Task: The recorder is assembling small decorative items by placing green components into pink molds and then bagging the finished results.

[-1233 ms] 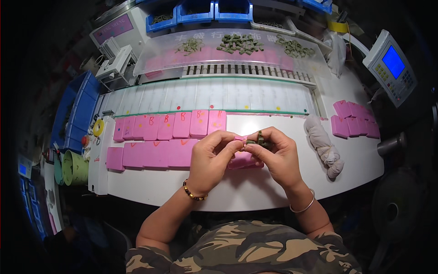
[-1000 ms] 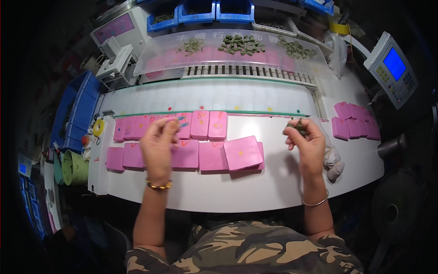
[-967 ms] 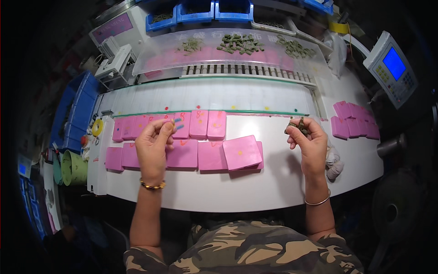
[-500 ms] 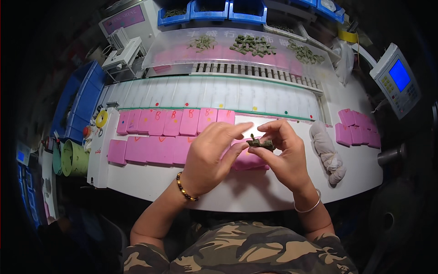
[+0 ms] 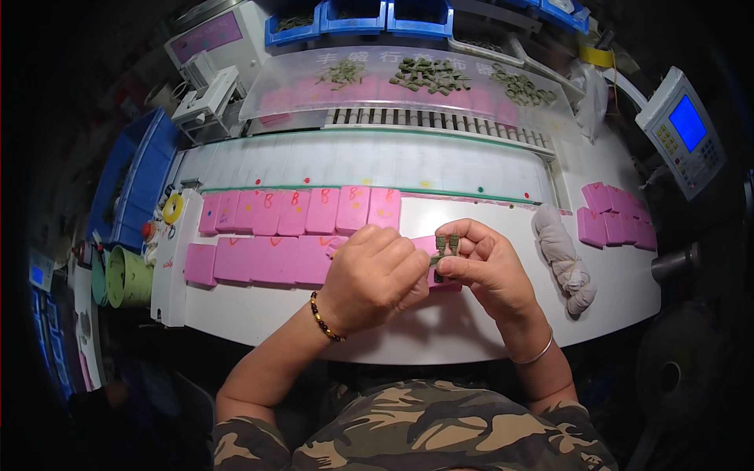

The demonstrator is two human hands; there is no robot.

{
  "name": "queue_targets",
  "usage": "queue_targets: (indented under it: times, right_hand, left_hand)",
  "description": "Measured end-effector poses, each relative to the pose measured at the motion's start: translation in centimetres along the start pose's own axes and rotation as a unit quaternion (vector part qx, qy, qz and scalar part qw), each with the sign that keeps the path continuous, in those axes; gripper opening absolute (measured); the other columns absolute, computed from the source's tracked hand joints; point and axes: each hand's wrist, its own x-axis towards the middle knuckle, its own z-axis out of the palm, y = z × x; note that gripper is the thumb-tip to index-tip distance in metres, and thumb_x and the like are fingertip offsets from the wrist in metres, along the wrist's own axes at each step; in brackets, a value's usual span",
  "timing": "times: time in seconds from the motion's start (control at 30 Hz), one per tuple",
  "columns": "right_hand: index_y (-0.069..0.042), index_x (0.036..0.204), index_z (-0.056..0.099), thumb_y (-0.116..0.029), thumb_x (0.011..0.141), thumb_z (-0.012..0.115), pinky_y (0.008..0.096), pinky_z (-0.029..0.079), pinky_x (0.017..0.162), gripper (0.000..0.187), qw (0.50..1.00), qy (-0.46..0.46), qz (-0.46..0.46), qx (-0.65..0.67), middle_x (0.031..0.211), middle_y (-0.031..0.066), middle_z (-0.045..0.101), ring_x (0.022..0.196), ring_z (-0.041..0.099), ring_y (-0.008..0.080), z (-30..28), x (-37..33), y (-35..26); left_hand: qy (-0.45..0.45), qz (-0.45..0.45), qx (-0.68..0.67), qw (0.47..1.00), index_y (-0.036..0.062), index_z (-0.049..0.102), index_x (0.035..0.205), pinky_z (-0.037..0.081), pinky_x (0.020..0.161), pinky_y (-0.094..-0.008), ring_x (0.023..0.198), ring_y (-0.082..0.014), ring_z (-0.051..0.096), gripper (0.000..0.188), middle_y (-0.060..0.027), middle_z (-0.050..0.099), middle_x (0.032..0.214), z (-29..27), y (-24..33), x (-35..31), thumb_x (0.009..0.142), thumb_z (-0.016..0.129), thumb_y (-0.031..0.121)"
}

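Note:
Between thumb and fingers, my right hand (image 5: 495, 271) pinches a small dark green wax piece (image 5: 447, 245) with two ribbed, upright prongs. Directly left of it, my left hand (image 5: 375, 275) is closed, its fingers curled and its fingertips close to the piece. Whatever those fingers hold is hidden. Below and behind both hands lies a pink rubber mould (image 5: 424, 245), partly covered by them. A row of pink moulds (image 5: 323, 210) stands behind my left hand, and another row (image 5: 271, 261) lies to its left.
Green pieces (image 5: 428, 74) lie in several heaps on a clear sheet (image 5: 314, 100) at the back. A white cloth roll (image 5: 562, 263) and more pink moulds (image 5: 605, 216) are on the right. A blue-screened control panel (image 5: 682, 132) stands far right; a green bin (image 5: 129, 275) is left.
The green piece has turned from lying sideways to prongs up in my right hand. My left hand's fingers, spread before, have curled closed beside it. The whole view has shifted slightly.

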Motion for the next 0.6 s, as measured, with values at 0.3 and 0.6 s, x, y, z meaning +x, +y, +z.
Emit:
queue_targets:
  times: [0.3,0.6]
  right_hand:
    - [-0.001,0.112,0.055,0.006,0.079,0.075,0.0179,0.049,0.064,0.040,0.932,0.067,-0.248,-0.256,0.090,0.0050,0.067,0.074,0.061,0.0043,0.6,-1.0,0.6]
    - [-0.004,0.112,0.056,0.017,0.068,0.068,0.0267,0.049,0.052,0.050,0.658,0.031,-0.536,-0.528,0.086,0.0067,0.069,0.063,0.062,0.0177,-0.7,-0.4,-0.5]
  left_hand:
    - [-0.060,-0.328,-0.405,0.851,0.0031,0.057,0.085,0.041,0.057,-0.0261,0.061,-0.0090,0.050,0.008,-0.0005,0.054,0.067,0.2,0.6,0.0,0.089,0.057,0.010]
    - [-0.145,-0.440,-0.550,0.695,0.0032,0.058,0.085,0.038,0.056,-0.0206,0.064,-0.0047,0.050,0.017,0.0023,0.054,0.071,0.1,-2.2,0.9,0.095,0.056,0.016]
